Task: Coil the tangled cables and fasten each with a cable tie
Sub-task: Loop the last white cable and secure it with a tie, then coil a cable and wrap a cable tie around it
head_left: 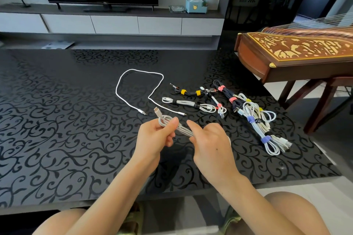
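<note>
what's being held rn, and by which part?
A coiled white cable, in both hands: left hand grips the looped end by the plug, right hand holds the opposite end.

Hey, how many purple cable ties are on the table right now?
2. Both wrap the white cable bundle on the right: the upper purple tie near its middle, the lower purple tie toward its near end. Others may be hidden under cables.

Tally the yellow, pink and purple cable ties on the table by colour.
Yellow ties: 4
Pink ties: 3
Purple ties: 2
Total: 9
</note>
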Demonstrator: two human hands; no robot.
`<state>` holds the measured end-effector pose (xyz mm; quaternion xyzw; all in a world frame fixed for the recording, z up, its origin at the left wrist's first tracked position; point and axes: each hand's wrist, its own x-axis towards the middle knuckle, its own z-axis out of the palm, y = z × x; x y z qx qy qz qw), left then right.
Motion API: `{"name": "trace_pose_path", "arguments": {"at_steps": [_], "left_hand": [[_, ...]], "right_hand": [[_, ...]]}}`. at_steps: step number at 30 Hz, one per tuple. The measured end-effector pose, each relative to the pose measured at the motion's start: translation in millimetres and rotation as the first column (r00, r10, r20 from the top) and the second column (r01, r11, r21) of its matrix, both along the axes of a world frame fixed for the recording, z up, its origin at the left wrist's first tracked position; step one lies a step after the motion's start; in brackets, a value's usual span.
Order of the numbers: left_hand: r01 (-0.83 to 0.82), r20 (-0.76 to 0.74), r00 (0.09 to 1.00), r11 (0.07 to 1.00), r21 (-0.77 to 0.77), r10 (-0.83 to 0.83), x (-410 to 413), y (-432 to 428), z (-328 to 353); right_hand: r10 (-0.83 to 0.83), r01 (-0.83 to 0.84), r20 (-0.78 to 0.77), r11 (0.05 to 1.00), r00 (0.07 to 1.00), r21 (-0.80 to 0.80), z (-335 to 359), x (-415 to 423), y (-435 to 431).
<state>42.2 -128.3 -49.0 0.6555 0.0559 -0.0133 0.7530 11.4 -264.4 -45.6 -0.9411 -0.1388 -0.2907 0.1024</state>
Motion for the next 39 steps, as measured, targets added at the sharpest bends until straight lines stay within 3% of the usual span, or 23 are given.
{"name": "trace_pose_path", "arguments": {"at_steps": [5, 8, 11, 14, 16, 18, 21, 23, 26, 32, 34, 36, 39], "left_hand": [[0.066, -0.195, 0.976, 0.989, -0.134, -0.092, 1.5, -10.1, -0.7], [0.129, -0.333, 0.924, 0.973, -0.191, -0.188, 6.4, -5.9, 6.8], [-0.025, -0.353, 0.935, 0.988, -0.154, -0.031, 15.4, 9.0, 7.8], [-0.159, -0.412, 0.908, 0.970, -0.185, 0.070, 22.3, 21.8, 3.7], [-0.196, -0.446, 0.891, 0.960, -0.201, 0.088, 25.0, 27.7, 2.3], [-0.208, -0.461, 0.883, 0.952, -0.223, 0.085, 27.0, 31.3, 3.9], [-0.229, -0.449, 0.889, 0.934, -0.274, 0.087, 30.4, 39.1, 11.1], [-0.251, -0.434, 0.895, 0.921, -0.299, 0.102, 33.9, 44.6, 15.5], [-0.276, -0.419, 0.900, 0.903, -0.330, 0.122, 38.4, 55.7, 19.4], [-0.329, -0.410, 0.895, 0.881, -0.340, 0.176, 39.0, 81.8, 20.8], [-0.311, -0.407, 0.895, 0.909, -0.277, 0.182, 39.3, 85.6, 19.9], [-0.259, -0.395, 0.902, 0.952, -0.166, 0.176, 39.7, 88.6, 17.0], [-0.179, -0.358, 0.914, 0.982, 0.060, 0.189, 38.9, 85.8, 10.0]], "right_hand": [[0.047, -0.038, -0.163, 0.998, 0.986, 0.054, -9.6, 8.3, -16.6], [-0.151, 0.172, -0.265, 0.983, 0.952, 0.058, -0.1, 24.7, -45.2], [-0.371, 0.405, -0.377, 0.914, 0.848, 0.012, 3.9, 41.6, -80.5], [-0.484, 0.507, -0.483, 0.857, 0.730, -0.092, -3.3, 52.6, -94.9], [-0.521, 0.493, -0.487, 0.847, 0.701, -0.197, -9.7, 55.7, -94.9], [-0.485, 0.449, -0.385, 0.874, 0.785, -0.185, -13.5, 58.3, -89.5], [-0.287, 0.289, -0.237, 0.957, 0.928, -0.025, -15.4, 63.7, -65.6], [-0.193, 0.180, -0.216, 0.980, 0.957, -0.078, -16.2, 73.3, -46.1], [-0.145, 0.096, -0.244, 0.975, 0.959, -0.202, -14.6, 99.7, -9.1], [-0.259, 0.091, -0.414, 0.919, 0.873, -0.385, -24.0, 152.0, 35.4], [-0.219, 0.091, -0.470, 0.956, 0.855, -0.280, -25.2, 146.1, 45.2], [-0.089, 0.084, -0.536, 0.996, 0.839, -0.034, -22.1, 130.0, 60.6], [0.140, 0.005, -0.508, 0.962, 0.850, 0.273, -11.1, 80.9, 78.3]]}}
